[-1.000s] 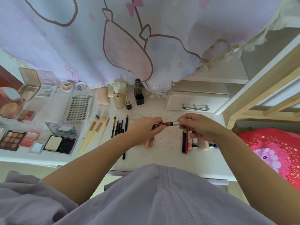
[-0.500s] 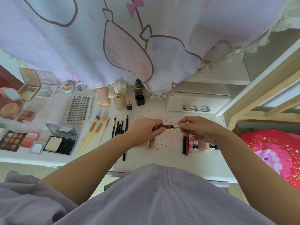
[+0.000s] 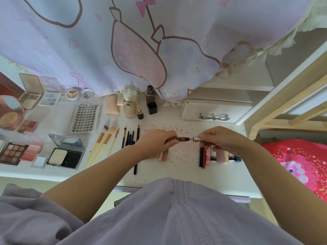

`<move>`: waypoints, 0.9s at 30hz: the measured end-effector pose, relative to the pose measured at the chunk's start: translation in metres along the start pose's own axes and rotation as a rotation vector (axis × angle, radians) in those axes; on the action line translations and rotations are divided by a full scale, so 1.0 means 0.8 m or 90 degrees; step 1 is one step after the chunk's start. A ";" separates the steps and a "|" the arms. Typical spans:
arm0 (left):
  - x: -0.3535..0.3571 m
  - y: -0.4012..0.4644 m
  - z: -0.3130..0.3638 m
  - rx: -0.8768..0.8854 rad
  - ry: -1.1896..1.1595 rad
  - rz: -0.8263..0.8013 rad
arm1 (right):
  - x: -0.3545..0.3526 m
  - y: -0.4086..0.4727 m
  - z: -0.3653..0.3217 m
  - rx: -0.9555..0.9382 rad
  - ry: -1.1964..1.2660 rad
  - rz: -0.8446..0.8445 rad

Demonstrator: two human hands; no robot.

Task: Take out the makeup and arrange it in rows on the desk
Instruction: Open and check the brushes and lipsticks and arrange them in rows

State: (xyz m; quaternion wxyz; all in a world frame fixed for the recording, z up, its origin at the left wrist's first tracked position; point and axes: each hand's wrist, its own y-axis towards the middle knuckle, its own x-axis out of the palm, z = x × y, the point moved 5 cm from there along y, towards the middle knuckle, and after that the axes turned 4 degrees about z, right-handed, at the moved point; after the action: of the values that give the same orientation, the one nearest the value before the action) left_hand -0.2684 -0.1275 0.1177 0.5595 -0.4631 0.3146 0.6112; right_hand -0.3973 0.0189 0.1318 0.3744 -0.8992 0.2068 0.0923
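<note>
Both hands hold a slim dark-red lip gloss tube (image 3: 182,138) level above the white desk (image 3: 185,170). My left hand (image 3: 157,142) grips the tube's body. My right hand (image 3: 221,140) pinches its silver cap (image 3: 196,138), which stands slightly off the tube with a thin neck showing between them. Below my right hand lies a row of lipsticks and tubes (image 3: 219,156). Two pale sticks (image 3: 163,154) lie under my left hand. Brushes (image 3: 106,142) and black pencils (image 3: 131,138) lie in a row to the left.
Palettes and compacts (image 3: 65,152) fill the desk's left side, with a lash tray (image 3: 85,117) and bottles (image 3: 151,101) at the back. A drawer box (image 3: 214,110) stands back right. A patterned curtain (image 3: 141,50) hangs over the rear. Red bedding (image 3: 300,163) lies right of the desk.
The silver cap has come slightly away from the tube, so a thin neck now shows. Both hands stay almost where they were above the desk.
</note>
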 end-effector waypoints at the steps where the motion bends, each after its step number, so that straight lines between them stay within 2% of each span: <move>1: -0.001 -0.001 -0.003 0.004 0.018 -0.007 | -0.006 -0.001 0.002 0.007 -0.006 -0.007; 6: 0.000 -0.006 -0.024 0.026 0.066 -0.003 | -0.028 -0.007 0.016 0.046 0.006 -0.039; 9: 0.002 -0.011 -0.058 -0.033 0.049 0.012 | -0.037 -0.009 0.033 0.074 0.008 -0.023; 11: 0.000 -0.015 -0.080 -0.127 -0.020 0.050 | -0.041 -0.008 0.048 0.100 0.046 -0.007; 13: 0.000 -0.015 -0.080 -0.211 -0.155 0.069 | -0.034 -0.009 0.060 0.119 0.066 -0.013; 15: 0.008 -0.007 -0.056 -0.243 -0.271 0.037 | -0.015 -0.007 0.064 0.134 0.082 -0.014; 17: 0.025 0.006 -0.029 -0.256 -0.285 -0.008 | 0.011 -0.005 0.063 0.150 0.091 0.008; 20: 0.049 0.021 -0.010 -0.314 -0.191 -0.033 | 0.054 0.008 0.059 0.137 0.005 0.044; 24: 0.072 0.032 -0.006 -0.283 0.044 -0.025 | 0.100 0.034 0.060 0.077 -0.190 0.121; 27: 0.081 0.034 -0.010 -0.277 0.132 -0.049 | 0.119 0.046 0.063 0.071 -0.223 0.163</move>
State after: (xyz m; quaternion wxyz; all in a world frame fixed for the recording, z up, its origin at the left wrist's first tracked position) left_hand -0.2896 -0.1138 0.0519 0.4341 -0.6444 0.2131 0.5923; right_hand -0.3283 0.0027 0.0424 0.4390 -0.8138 0.2561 0.2820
